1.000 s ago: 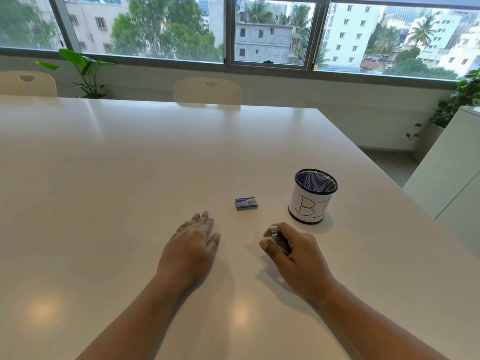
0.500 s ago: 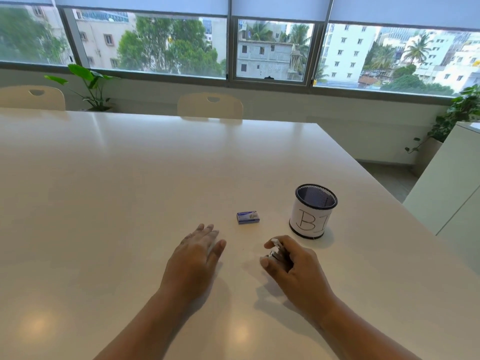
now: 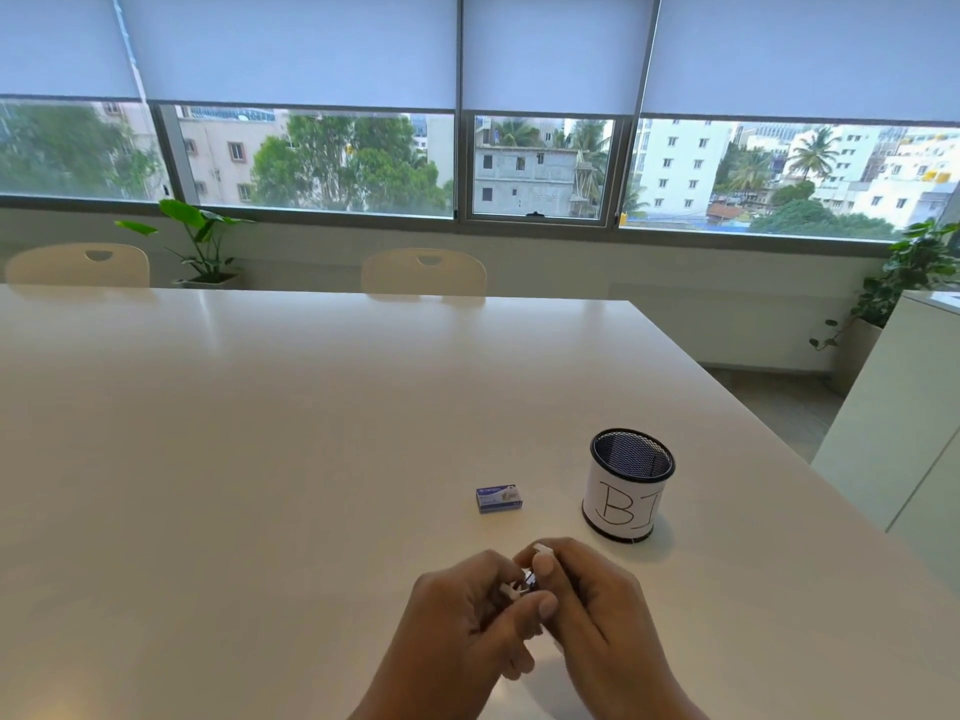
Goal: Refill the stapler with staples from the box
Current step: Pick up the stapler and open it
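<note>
Both hands meet low in the middle of the view, above the near part of the white table (image 3: 270, 433). The left hand (image 3: 467, 610) and the right hand (image 3: 587, 600) are curled toward each other and together grip the small stapler (image 3: 525, 584), of which only a sliver of dark and pale parts shows between the fingers; whether it is open or shut cannot be told. The right thumb presses on its top side, and the left fingers wrap it from the 9 o'clock side. The small blue box of staples (image 3: 498, 499) lies flat on the table at about 12 o'clock from the hands, near but not touched. A black mesh cup (image 3: 629, 485) wrapped in white paper with handwritten letters stands upright at roughly 1 o'clock from the hands, just beside the box at its 3 o'clock.
</note>
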`<state>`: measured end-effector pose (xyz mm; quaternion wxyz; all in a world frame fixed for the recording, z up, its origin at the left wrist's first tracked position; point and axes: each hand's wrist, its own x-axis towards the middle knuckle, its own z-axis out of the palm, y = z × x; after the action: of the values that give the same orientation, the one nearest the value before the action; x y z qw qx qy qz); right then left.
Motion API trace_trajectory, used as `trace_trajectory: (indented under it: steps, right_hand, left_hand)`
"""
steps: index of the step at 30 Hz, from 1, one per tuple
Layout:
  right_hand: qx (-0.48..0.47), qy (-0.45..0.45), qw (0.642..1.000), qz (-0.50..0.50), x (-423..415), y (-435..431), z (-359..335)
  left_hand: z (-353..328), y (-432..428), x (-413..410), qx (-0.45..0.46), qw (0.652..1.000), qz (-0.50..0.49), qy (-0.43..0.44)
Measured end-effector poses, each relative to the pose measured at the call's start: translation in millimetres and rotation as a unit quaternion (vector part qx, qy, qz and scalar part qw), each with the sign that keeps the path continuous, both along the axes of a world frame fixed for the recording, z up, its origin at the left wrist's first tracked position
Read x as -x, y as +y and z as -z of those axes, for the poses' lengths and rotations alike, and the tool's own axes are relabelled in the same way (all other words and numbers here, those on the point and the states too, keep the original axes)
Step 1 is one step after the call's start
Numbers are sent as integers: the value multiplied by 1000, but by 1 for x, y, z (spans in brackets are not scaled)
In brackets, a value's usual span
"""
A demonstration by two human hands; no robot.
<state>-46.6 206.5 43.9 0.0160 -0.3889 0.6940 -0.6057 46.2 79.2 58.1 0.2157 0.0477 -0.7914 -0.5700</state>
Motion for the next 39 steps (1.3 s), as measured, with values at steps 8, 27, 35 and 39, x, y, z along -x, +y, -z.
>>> trace_trajectory:
  steps: [8, 27, 35, 39]
  right_hand:
    - [-103, 168, 977, 76, 1, 19, -24]
    - [-70, -249, 962, 90, 27, 27, -23]
    - [97, -505, 857, -12, 40, 34, -18]
    - [101, -523, 846, -32, 36, 36, -19]
  left_hand:
    - [-3, -3, -11, 133, 990, -39, 17]
    - [0, -12, -27, 135, 973, -165, 88]
    - [3, -21, -26, -158, 977, -117, 86]
    - [8, -27, -28, -175, 976, -117, 60]
